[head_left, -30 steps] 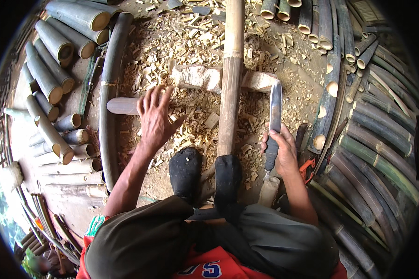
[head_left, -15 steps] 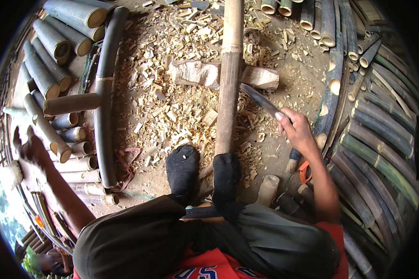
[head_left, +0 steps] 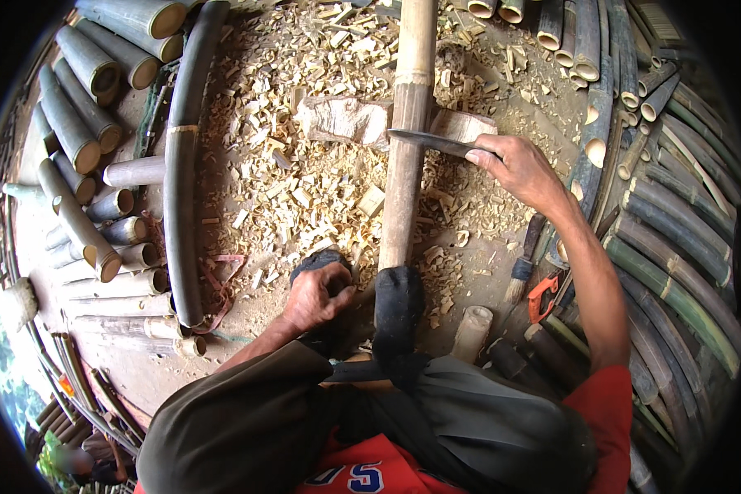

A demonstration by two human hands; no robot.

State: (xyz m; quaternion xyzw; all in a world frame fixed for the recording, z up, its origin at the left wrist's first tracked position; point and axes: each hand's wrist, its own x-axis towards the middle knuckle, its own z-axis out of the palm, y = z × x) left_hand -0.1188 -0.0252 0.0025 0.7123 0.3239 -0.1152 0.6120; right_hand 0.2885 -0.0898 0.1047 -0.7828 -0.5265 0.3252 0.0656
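My right hand (head_left: 514, 169) is wrapped round the handle end of a knife (head_left: 432, 142). Its dark blade lies across a long bamboo pole (head_left: 405, 181) running away from me. That pole rests over a pale, hacked log (head_left: 346, 121), its near end against my right foot (head_left: 399, 300) in a dark sock. Over my left foot (head_left: 325, 258), my left hand (head_left: 319, 295) hangs with its fingers curled in; nothing shows in it.
Wood chips (head_left: 305, 198) cover the ground ahead. At left a long dark bamboo pole (head_left: 183, 173) lies before stacked bamboo pieces (head_left: 78, 136). Bamboo lengths (head_left: 675, 272) crowd the right, near a brush (head_left: 520, 272) and an orange-handled tool (head_left: 542, 298). A short stub (head_left: 473, 333) stands near my right knee.
My left hand has come in from the far left to my left foot. The knife has risen and swung across the pole. A short bamboo piece at left has shifted behind the long dark pole.
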